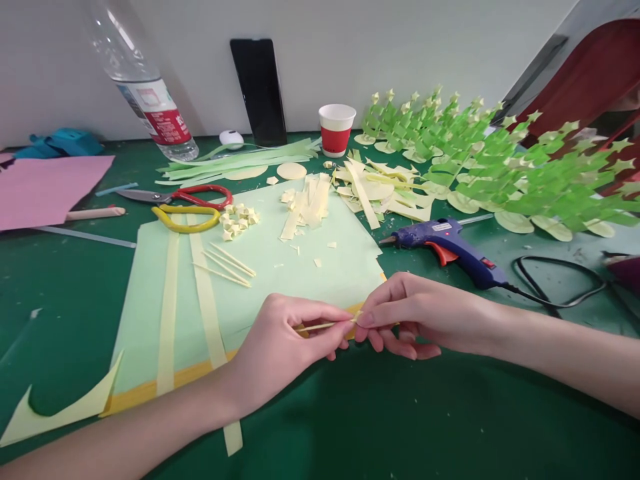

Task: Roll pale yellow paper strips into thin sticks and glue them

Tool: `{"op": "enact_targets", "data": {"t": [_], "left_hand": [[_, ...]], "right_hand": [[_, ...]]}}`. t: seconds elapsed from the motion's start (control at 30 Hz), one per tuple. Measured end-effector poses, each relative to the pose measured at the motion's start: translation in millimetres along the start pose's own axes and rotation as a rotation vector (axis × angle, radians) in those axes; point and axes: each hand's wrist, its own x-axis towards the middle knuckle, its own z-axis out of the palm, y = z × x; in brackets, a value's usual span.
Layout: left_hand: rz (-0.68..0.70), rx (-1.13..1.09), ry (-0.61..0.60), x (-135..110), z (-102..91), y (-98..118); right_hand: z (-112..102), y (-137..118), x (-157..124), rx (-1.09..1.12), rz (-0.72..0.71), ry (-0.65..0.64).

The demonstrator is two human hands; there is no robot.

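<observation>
My left hand point(300, 333) pinches a thin pale yellow stick point(317, 327) between thumb and forefinger. At the stick's right end, my right hand point(400, 317) pinches a small pale yellow paper piece point(357, 316), mostly covered by fingertips. Both hands meet over the front edge of a light green paper sheet point(300, 280). On that sheet lie several similar thin sticks point(227, 263), a small pile of folded paper stars point(240, 221) and long pale yellow paper strips point(170, 300).
A blue glue gun point(445, 243) with a black cord lies right of the sheet, near paper scraps point(380, 190). Scissors point(185, 200) lie at left. Behind stand a bottle point(150, 100), a phone point(257, 93) and a paper cup point(336, 130). Green paper plants point(500, 160) fill the back right.
</observation>
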Motion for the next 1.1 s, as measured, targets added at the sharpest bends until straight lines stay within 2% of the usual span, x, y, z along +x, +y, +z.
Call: {"op": "enact_targets", "data": {"t": [0.07, 0.13, 0.2, 0.27, 0.33, 0.4, 0.53, 0.7, 0.83, 0.93, 1.1], "left_hand": [[-0.031, 0.029, -0.014, 0, -1.0, 3], [-0.053, 0.025, -0.013, 1, -1.6, 5], [-0.055, -0.011, -0.013, 1, -1.9, 5], [-0.05, -0.05, -0.026, 1, -1.8, 3], [-0.044, -0.079, -0.037, 2, -1.7, 1], [-0.044, -0.11, -0.039, 3, -1.8, -1], [-0.038, -0.184, -0.047, 5, -2.3, -4], [-0.059, -0.178, -0.049, 3, -4.1, -3], [-0.099, -0.173, -0.054, 3, -6.1, -2], [-0.122, -0.2, -0.062, 5, -7.1, -3], [-0.142, -0.263, -0.073, 5, -6.7, -1]], "right_hand": [[3, -3, -6, -0.084, -0.031, 0.069], [2, -4, -15, -0.218, -0.079, 0.207], [-8, -2, -27, -0.398, -0.152, 0.452], [-24, 5, -39, -0.601, -0.231, 0.783], [-43, 16, -49, -0.794, -0.192, 1.003], [-61, 30, -55, -0.918, -0.094, 1.109], [-79, 49, -52, -0.992, -0.02, 1.031], [-78, 47, -45, -0.953, -0.037, 1.047], [-77, 47, -46, -0.845, -0.031, 1.106], [-74, 49, -49, -0.723, -0.034, 1.083], [-69, 39, -59, -0.51, -0.121, 1.1]]}}
